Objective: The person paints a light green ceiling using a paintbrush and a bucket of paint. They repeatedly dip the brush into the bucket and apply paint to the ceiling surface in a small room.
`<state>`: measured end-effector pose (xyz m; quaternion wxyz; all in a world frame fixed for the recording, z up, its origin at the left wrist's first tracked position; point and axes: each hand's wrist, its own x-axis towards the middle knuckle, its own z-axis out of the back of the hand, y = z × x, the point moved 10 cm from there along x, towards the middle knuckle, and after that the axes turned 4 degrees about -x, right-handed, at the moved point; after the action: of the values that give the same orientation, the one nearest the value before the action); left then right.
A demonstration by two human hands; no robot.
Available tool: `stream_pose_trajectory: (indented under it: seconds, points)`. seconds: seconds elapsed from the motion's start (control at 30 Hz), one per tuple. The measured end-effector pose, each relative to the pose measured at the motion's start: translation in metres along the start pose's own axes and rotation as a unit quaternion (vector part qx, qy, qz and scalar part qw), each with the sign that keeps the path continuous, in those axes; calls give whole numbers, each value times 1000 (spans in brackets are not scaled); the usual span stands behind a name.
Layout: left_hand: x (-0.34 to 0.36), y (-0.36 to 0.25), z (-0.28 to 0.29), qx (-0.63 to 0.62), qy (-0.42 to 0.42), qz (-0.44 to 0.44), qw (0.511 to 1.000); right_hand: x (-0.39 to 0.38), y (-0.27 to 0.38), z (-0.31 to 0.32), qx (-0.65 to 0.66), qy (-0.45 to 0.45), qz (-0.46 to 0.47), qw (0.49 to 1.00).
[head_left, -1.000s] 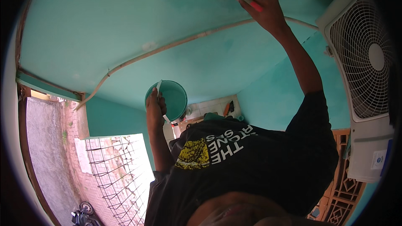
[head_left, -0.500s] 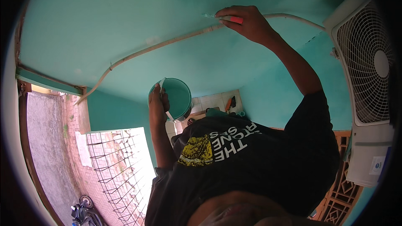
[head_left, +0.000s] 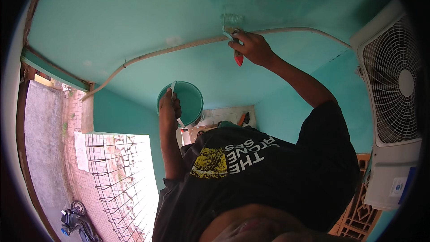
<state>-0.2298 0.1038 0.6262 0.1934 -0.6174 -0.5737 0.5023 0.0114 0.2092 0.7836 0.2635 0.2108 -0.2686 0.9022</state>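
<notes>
2 hands clenched: right (head_left: 253, 47) grips paintbrush (head_left: 233, 33), bristles up against ceiling; left (head_left: 168, 107) grips bucket (head_left: 188, 101).

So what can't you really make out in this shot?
- Contents of the green bucket: head view, only its outside shows, with the left hand gripping its rim.
- Paintbrush handle: mostly covered by the right hand; only a red tip shows.
- White fan unit: cut off by the dark right rim.
- Motorbike: too small and bent near the lower-left rim.
</notes>
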Motion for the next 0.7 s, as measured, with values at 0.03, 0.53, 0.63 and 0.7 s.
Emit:
stream_pose_trajectory:
  seconds: [0.03, 0.53, 0.63, 0.7]
  points:
    - [0, -2, 2, 0, 4, 2, 1000, 2, 5, -1, 50, 20, -28, 998]
    - [-6, 5, 13, -15, 14, -9, 1000, 34, 1, 27, -67, -60, 35, 995]
    - [-6, 5, 15, -17, 13, 1, 1000, 28, 19, -8, 51, 21, 11, 998]
    - [-6, 4, 16, -18, 14, 1, 1000, 39, -5, -10, 209, 80, -97, 970]
